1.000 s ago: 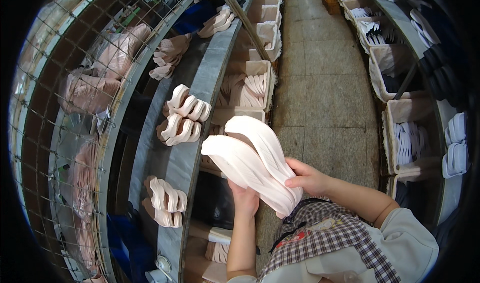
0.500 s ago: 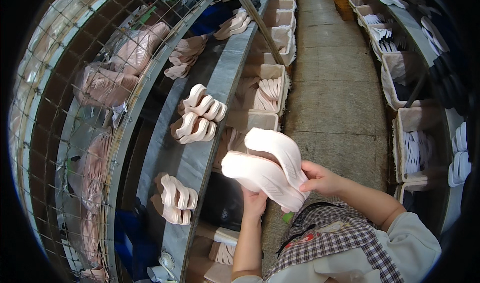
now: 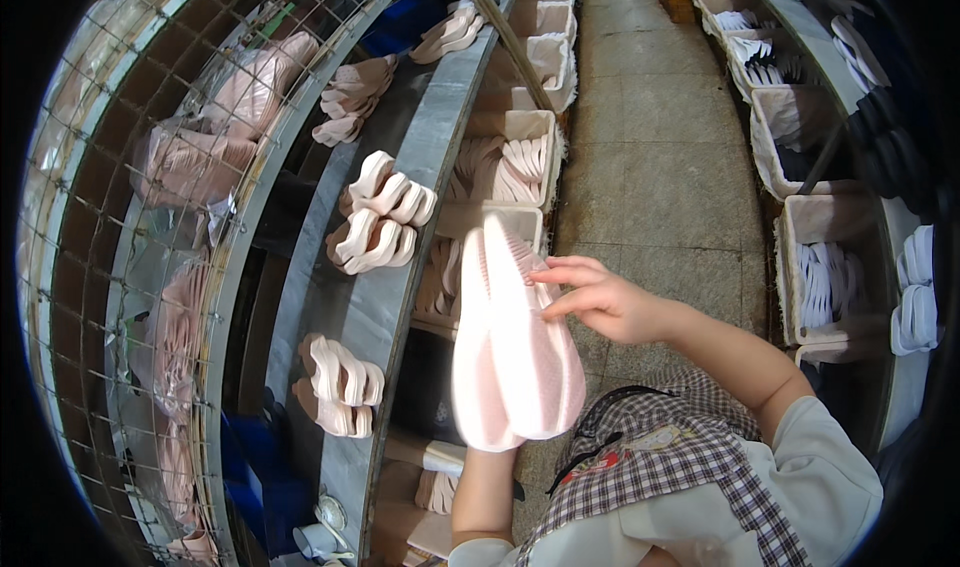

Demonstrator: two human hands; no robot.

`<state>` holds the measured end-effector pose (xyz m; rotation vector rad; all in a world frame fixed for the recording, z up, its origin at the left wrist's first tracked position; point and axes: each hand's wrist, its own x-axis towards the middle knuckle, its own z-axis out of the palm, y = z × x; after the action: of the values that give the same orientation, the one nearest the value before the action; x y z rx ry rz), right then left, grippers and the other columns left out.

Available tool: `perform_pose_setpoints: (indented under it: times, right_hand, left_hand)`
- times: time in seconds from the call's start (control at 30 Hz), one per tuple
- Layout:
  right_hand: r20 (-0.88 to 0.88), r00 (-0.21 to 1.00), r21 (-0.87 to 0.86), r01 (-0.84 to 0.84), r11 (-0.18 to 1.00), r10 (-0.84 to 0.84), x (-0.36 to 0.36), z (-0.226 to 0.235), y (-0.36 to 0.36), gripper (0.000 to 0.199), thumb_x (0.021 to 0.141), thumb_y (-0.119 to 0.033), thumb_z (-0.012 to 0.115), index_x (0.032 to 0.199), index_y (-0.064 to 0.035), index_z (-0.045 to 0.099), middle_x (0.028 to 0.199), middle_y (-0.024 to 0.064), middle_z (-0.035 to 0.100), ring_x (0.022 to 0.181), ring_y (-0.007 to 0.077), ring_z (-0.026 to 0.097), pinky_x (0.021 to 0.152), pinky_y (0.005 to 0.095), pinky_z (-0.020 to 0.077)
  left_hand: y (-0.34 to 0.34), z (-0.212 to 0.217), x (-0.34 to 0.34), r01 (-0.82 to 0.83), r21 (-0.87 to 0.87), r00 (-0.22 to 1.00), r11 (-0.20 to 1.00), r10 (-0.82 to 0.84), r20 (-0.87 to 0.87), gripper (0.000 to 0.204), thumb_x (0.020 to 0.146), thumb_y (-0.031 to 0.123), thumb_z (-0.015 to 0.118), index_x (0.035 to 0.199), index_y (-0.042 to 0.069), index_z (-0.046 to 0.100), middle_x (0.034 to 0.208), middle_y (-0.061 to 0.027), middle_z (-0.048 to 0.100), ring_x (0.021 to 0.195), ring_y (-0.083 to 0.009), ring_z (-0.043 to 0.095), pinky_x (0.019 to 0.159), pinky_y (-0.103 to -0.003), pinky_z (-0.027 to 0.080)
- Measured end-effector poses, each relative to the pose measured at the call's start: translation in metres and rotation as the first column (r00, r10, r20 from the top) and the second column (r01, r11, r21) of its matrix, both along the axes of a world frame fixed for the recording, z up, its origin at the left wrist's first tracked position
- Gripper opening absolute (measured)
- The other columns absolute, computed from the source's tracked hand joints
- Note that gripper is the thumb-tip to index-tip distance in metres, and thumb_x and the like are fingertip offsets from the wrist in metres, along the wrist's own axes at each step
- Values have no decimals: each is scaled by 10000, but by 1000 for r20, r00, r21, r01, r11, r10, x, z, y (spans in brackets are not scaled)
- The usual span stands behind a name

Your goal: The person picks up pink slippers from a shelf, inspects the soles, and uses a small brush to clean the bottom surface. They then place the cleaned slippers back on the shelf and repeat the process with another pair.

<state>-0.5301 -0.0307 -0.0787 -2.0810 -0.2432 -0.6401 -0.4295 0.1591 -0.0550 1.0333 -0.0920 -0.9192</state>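
Note:
A pair of pale pink shoe soles stands side by side in front of me, their ridged tread surfaces toward me and their tips pointing away. My left hand holds them from behind at the lower end; its fingers are hidden and only the wrist area shows. My right hand is at the upper right edge of the right sole, fingers stretched out and slightly spread, with the fingertips touching it. Similar soles sit in nested stacks on the grey ledge to the left, and another stack lies nearer.
The grey marbled ledge runs along my left, beside a wire mesh rack with bagged pink soles. Lined baskets of soles line both sides of the tiled aisle. A white cup stands low on the ledge.
The soles have been turned from smooth sides to tread and swung upright. My right hand has let go of their near end and moved up and left along the edge.

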Motion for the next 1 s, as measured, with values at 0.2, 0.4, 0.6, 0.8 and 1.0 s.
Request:
perform_pose_setpoints:
  times: [0.2,0.4,0.6,0.8,1.0]
  right_hand:
    - [-255,910,783,-4,622,327,-12,-9,16,367,928,-166,494,1258,-12,537,1499,210,216,1385,304,234,1116,436,228]
    - [-169,899,846,-78,528,405,-13,-25,37,674,865,-229,628,1408,-22,285,1445,177,294,1336,283,305,1092,404,276]
    - [-197,922,794,-50,605,334,-15,-21,42,787,773,-234,738,1402,-21,316,1491,184,230,1361,292,272,1104,418,253]
    - [-149,988,118,-27,993,44,-20,8,46,723,756,-317,729,1345,-20,433,1469,237,239,1325,354,292,1102,444,213]
    - [55,963,596,-244,765,264,-7,22,56,802,870,-535,542,1404,11,296,1331,161,400,1186,251,401,1024,388,301]
  left_hand:
    - [-21,-7,19,39,-119,999,992,-40,-6,338,965,138,470,1271,4,418,1115,-145,573,943,-228,624,738,-308,564]
    - [-12,-27,26,26,-150,984,988,1,180,412,936,63,499,1324,71,362,1171,-129,534,996,-212,603,761,-317,569]
    - [-8,-32,29,60,-108,953,992,-24,302,417,955,131,480,1340,42,350,1214,-144,524,1012,-231,604,773,-321,561]
    - [-1,-43,18,92,-258,966,962,-150,-213,467,990,299,397,1361,18,356,1269,-153,512,1112,-277,556,896,-380,508]
    - [-10,-36,9,-23,-242,994,970,48,94,483,958,320,504,1353,69,383,1215,-112,508,1031,-199,546,866,-345,493]
